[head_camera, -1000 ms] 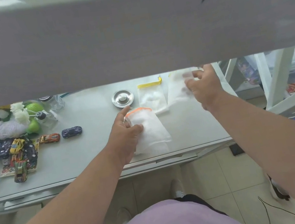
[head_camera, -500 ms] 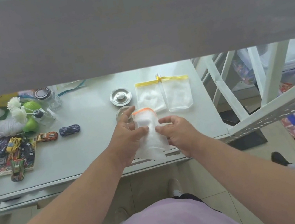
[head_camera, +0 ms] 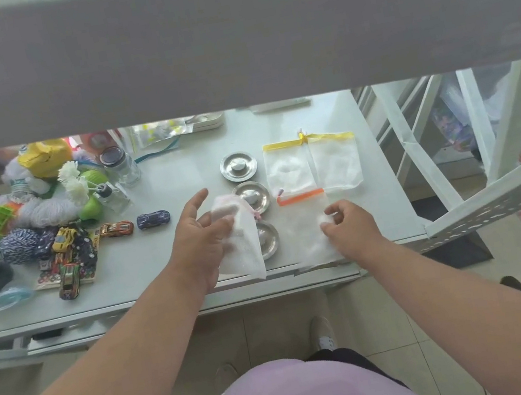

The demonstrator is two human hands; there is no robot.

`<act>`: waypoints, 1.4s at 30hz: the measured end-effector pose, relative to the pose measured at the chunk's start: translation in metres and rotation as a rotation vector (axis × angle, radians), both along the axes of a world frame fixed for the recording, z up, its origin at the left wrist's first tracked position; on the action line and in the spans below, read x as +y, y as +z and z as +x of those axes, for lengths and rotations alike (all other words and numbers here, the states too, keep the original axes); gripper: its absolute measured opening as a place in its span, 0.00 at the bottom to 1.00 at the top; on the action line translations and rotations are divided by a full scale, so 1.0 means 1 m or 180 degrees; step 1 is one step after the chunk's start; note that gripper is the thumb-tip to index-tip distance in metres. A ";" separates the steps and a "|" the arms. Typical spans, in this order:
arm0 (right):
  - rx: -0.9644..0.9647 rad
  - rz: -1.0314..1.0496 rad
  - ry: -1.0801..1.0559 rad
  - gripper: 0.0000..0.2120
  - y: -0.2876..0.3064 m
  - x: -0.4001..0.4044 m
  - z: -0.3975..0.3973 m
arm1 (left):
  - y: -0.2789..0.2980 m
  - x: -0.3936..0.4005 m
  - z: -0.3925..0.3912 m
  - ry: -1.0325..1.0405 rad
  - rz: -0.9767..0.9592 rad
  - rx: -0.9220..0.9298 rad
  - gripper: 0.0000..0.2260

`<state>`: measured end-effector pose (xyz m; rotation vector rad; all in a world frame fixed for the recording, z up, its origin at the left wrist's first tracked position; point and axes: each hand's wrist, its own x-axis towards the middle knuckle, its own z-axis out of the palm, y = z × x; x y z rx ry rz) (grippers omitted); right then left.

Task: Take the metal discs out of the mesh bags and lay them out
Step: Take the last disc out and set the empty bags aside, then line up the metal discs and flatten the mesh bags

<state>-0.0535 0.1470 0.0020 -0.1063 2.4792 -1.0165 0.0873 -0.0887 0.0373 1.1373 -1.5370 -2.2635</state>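
Our left fingers grip a pink bag, right fingers pinch an orange bag (contents unclear), beside three discs on the tabletop.

— Where is the open surface?

— A bare strip of table runs between the toy cars and the column of metal discs, open from the front edge. More bare top lies behind the farthest disc.

— The right side?

— Taken. Two yellow-trimmed bags lie side by side, and the orange-trimmed bag lies just in front of them, pinched by the right hand. A white rack frame stands just off that edge.

— And left?

— A clutter pile fills it. The left hand holds a pink-trimmed bag across the nearest disc's left part. A grey beam crosses overhead.
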 end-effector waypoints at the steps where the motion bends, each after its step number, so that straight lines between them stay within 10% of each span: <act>1: 0.0012 0.0074 0.0038 0.11 -0.001 0.004 0.001 | 0.000 0.003 -0.002 -0.0020 0.0008 -0.0009 0.33; 6: 0.0341 -0.0056 0.0110 0.08 0.020 0.011 0.004 | 0.002 0.038 -0.026 -0.0331 0.0052 0.0032 0.30; 10: -0.1770 -0.1894 -0.0407 0.22 0.050 0.016 0.002 | 0.012 0.080 -0.063 -0.0784 0.0061 0.0200 0.33; 12: -0.1755 -0.2271 -0.0558 0.26 0.061 0.028 -0.003 | 0.019 0.101 -0.082 -0.1061 0.0041 0.0329 0.33; 18: 0.0026 -0.1626 -0.0765 0.25 0.065 0.059 -0.039 | 0.026 0.127 -0.121 -0.1163 -0.0075 0.0271 0.32; 24: 0.0235 -0.0005 -0.0203 0.43 0.025 0.079 -0.070 | 0.011 0.120 -0.119 -0.0897 -0.0466 -0.0539 0.33; 31: 0.0844 0.0424 0.0748 0.30 0.016 0.013 -0.043 | 0.009 0.050 -0.058 -0.0369 -0.0659 -0.0595 0.19; 42: 0.1206 0.1154 0.2757 0.25 0.007 -0.142 -0.044 | -0.015 -0.033 -0.044 -0.1918 -0.3214 -0.0936 0.26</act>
